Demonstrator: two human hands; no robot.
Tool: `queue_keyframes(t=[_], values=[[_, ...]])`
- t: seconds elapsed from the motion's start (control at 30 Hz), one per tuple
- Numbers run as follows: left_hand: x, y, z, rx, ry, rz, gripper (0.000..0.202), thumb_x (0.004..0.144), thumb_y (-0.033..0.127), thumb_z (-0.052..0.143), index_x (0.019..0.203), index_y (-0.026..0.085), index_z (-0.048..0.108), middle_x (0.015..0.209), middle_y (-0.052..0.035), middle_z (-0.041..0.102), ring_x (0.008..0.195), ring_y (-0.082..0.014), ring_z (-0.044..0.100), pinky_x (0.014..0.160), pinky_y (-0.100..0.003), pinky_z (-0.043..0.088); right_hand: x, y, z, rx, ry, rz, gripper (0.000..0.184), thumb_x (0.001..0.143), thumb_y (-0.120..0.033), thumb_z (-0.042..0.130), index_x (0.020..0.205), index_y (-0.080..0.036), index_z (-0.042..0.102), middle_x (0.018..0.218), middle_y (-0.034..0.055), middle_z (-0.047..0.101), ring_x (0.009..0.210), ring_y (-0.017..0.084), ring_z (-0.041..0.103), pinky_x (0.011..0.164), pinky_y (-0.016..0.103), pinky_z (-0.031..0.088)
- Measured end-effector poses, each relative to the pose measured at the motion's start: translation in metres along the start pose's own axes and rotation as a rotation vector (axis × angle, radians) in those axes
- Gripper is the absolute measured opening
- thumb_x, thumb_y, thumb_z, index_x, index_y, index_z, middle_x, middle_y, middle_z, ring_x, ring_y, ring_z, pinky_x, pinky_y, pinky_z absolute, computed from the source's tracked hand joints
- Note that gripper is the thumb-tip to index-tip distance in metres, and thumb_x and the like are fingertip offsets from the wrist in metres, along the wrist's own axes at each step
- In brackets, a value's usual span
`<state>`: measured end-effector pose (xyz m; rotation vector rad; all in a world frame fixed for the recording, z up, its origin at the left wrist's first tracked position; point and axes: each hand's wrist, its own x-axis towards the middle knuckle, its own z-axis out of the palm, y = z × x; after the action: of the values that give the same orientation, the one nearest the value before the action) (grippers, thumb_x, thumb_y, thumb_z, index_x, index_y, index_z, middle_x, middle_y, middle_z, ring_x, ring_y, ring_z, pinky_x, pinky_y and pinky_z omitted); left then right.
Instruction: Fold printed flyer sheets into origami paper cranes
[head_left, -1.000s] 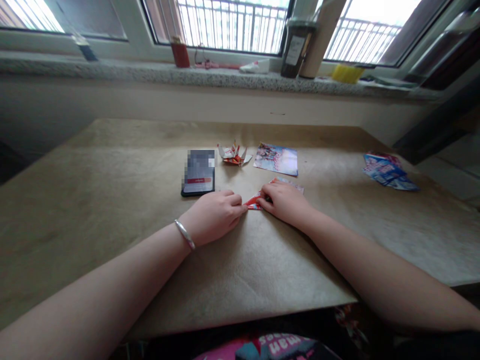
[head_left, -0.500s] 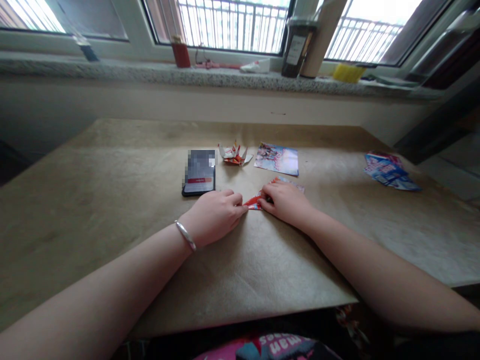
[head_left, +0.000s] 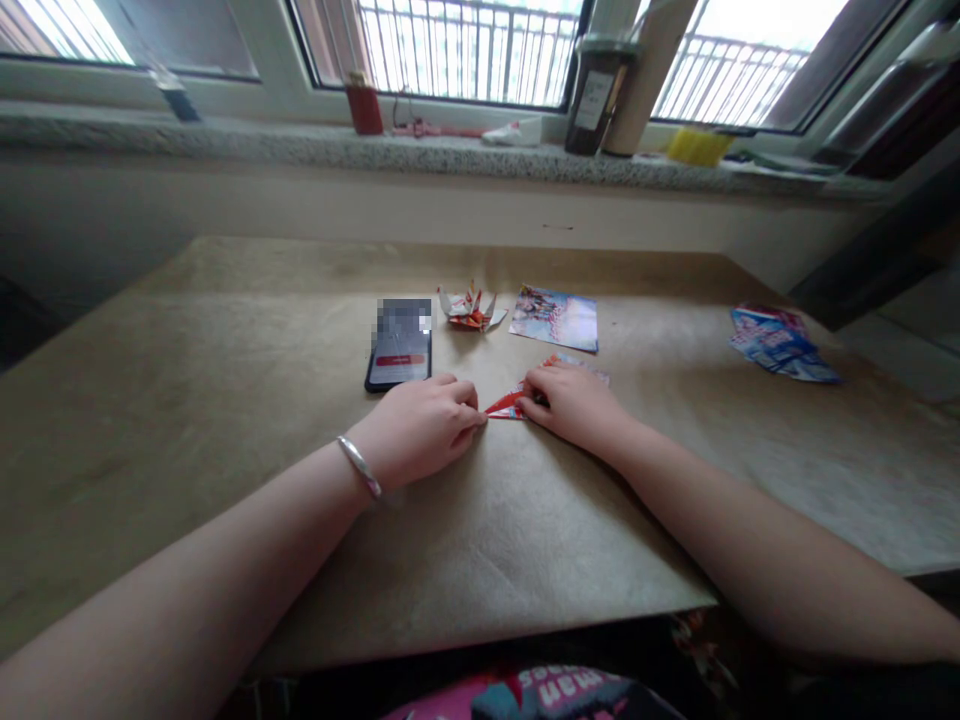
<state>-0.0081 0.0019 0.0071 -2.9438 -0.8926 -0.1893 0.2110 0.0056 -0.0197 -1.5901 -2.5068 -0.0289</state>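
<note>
Left hand [head_left: 416, 432] curled at sharp tip of folded printed paper [head_left: 510, 406], pinch cannot tell; right hand [head_left: 574, 405] pressed on its wider part. Paper lies on bench [head_left: 480, 560] between hands. Seems light, soft, easily creased; better hold by folded edges. Paper crane [head_left: 470, 310] and phone [head_left: 400, 345] lie beyond.

This looks like a home: metal balcony railings [head_left: 465, 55] show through the windows, and a speckled granite windowsill [head_left: 315, 145] holds a dark labelled jar [head_left: 592, 105] and a red cup [head_left: 364, 110] above a brown-paper-covered counter [head_left: 225, 400] with a folded paper crane [head_left: 471, 312].
</note>
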Motion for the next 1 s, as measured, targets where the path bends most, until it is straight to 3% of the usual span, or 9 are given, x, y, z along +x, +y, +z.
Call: queue_keyframes(t=[0.33, 0.57, 0.77, 1.0], values=[[-0.002, -0.009, 0.006, -0.075, 0.028, 0.013, 0.020, 0.086, 0.021, 0.049, 0.082, 0.018, 0.068, 0.088, -0.0046, 0.065, 0.080, -0.0156, 0.059, 0.073, -0.028, 0.050, -0.002, 0.000, 0.001, -0.006, 0.024, -0.009, 0.017, 0.084, -0.031, 0.053, 0.075, -0.018, 0.060, 0.081, 0.0071, 0.069, 0.079, 0.021, 0.058, 0.068, 0.030, 0.036], [0.005, -0.009, 0.014, -0.131, 0.117, 0.157, 0.026, 0.087, 0.017, 0.047, 0.108, 0.018, 0.061, 0.112, -0.0064, 0.064, 0.100, -0.0176, 0.058, 0.087, -0.032, 0.050, -0.001, 0.005, 0.005, 0.092, 0.087, -0.055, 0.016, 0.084, -0.030, 0.055, 0.075, -0.018, 0.060, 0.078, 0.0057, 0.067, 0.076, 0.018, 0.057, 0.069, 0.028, 0.036], [0.003, -0.011, 0.016, -0.116, 0.098, 0.174, 0.029, 0.088, 0.019, 0.047, 0.114, 0.020, 0.061, 0.110, -0.0069, 0.065, 0.102, -0.0183, 0.057, 0.087, -0.034, 0.050, -0.001, 0.005, 0.009, 0.261, 0.148, -0.095, 0.010, 0.083, -0.027, 0.057, 0.081, -0.018, 0.061, 0.080, 0.0043, 0.065, 0.079, 0.017, 0.056, 0.071, 0.026, 0.039], [0.002, -0.008, 0.014, -0.057, 0.076, 0.159, 0.029, 0.087, 0.020, 0.050, 0.114, 0.019, 0.062, 0.106, -0.0088, 0.065, 0.098, -0.0190, 0.059, 0.084, -0.034, 0.051, -0.003, 0.008, 0.002, 0.247, 0.160, -0.333, 0.012, 0.085, -0.025, 0.057, 0.083, -0.021, 0.068, 0.092, 0.0060, 0.066, 0.088, 0.018, 0.056, 0.085, 0.035, 0.040]])
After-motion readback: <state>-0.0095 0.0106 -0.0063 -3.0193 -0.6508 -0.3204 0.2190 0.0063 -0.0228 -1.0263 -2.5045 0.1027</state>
